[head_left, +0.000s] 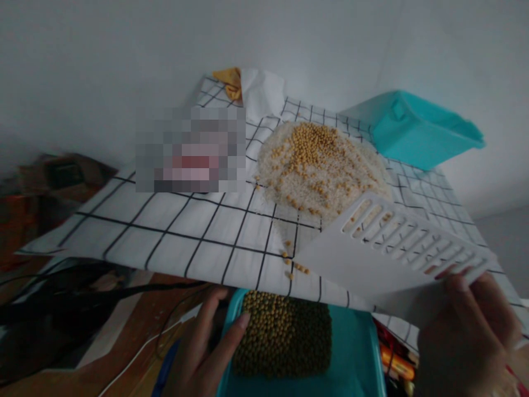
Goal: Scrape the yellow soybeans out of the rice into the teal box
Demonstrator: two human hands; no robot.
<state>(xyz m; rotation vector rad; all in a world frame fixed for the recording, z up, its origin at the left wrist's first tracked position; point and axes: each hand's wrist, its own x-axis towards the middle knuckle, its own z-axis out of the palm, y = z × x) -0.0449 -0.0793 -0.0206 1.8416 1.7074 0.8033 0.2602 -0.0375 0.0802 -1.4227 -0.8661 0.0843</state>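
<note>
My right hand point(471, 325) pinches a white slotted plastic panel point(372, 259) by its right end, tilted over the table's front edge. Just behind the panel, a pile of rice point(281, 182) with yellow soybeans point(312, 143) on top is spread on the checked cloth. Below the table edge, my left hand point(210, 342) grips the left rim of a teal plastic tub point(351, 353), thumb over the rim. Soybeans point(264, 325) lie in the tub's left part; those on the right look darker, and I cannot tell whether that is shade. A few loose soybeans point(300, 268) lie near the cloth's edge.
A second teal bin point(425, 132) stands at the back right of the checked cloth point(165, 231). White and yellow cloths point(262, 91) lie against the wall. A blurred-out item point(190, 154) sits at left. Cables point(136, 289) and boxes point(61, 176) are beyond the table's left side.
</note>
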